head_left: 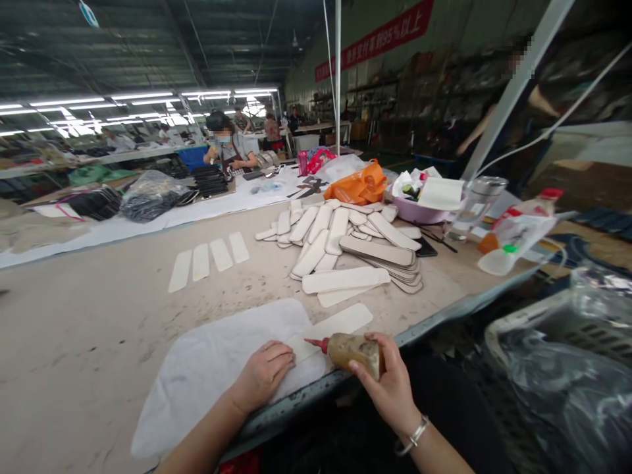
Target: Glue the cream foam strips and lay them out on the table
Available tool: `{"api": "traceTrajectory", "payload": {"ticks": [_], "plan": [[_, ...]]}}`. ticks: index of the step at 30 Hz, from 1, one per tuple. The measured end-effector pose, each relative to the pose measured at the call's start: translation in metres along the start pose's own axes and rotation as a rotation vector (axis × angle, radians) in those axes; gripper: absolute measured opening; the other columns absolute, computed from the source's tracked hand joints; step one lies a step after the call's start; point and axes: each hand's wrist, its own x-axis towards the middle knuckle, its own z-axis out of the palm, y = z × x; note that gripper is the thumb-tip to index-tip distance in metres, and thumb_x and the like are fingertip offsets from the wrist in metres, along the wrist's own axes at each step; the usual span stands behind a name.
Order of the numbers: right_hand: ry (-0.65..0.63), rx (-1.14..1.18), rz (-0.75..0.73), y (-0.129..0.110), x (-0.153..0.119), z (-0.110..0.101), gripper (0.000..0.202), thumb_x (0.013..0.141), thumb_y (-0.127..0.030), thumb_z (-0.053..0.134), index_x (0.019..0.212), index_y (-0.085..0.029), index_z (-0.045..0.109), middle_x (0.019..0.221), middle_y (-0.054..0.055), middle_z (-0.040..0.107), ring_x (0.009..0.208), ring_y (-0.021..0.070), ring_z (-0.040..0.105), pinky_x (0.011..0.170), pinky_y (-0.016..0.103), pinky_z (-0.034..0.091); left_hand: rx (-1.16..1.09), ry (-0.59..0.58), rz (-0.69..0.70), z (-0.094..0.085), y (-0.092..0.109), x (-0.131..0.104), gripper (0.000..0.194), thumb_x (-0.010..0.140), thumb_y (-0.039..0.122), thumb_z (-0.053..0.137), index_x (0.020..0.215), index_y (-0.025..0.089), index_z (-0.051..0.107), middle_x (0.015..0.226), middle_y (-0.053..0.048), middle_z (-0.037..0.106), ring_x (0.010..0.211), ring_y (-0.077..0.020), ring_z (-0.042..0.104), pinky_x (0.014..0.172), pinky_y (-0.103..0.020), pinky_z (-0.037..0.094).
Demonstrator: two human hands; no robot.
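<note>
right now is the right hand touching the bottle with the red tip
Touching. The head view shows the right hand gripping the bottle around its base end.

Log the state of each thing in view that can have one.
Near strip: lying flat
Red-nozzled bottle: tipped sideways
Left hand: palm down at the near strip's end
Right hand: closed around the bottle
Four strips: flat, spaced in a row
Pad pile: loosely heaped
White sheet: spread out
Orange bag: crumpled
Purple basin: filled above rim
Clear jar: upright, lidded
</note>
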Motion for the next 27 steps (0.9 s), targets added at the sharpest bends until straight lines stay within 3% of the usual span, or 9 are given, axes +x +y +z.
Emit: {"api": "traceTrajectory", "payload": {"ticks": [9,14,27], "plan": [[-0.054,-0.019,-0.09,-0.01,0.004,0.022,0.039,0.084,-0.037,0.067,0.115,-0.023,0.047,0.108,0.009,0.051,0.101,0.0267,0.053,0.087,0.042,0.049,0.034,-0.022,-0.014,-0.001,0.002,0.0,0.019,0.092,0.018,0.049,0.099,0.018,0.067,0.092,-0.007,0.068,0.085,-0.0158,0.061,0.078,-0.031,0.054],[-0.077,-0.025,-0.099,-0.012,0.003,0.024,0.037,0.085,-0.036,0.066,0.115,-0.024,0.047,0.107,0.009,0.052,0.099,0.0261,0.055,0.086,0.042,0.051,0.038,-0.028,-0.021,0.0,0.0,-0.002,0.019,0.092,0.018,0.049,0.098,0.018,0.067,0.092,-0.007,0.067,0.084,-0.0158,0.061,0.077,-0.031,0.054],[0.22,-0.353,0.032,0.02,0.019,-0.026,0.035,0.085,-0.037,0.061,0.114,-0.023,0.047,0.108,0.009,0.048,0.098,0.0257,0.053,0.086,0.043,0.051,0.065,-0.008,0.048,0.0,-0.002,-0.002,0.018,0.09,0.014,0.051,0.097,0.017,0.067,0.095,-0.007,0.066,0.086,-0.0156,0.06,0.08,-0.03,0.053]]}}
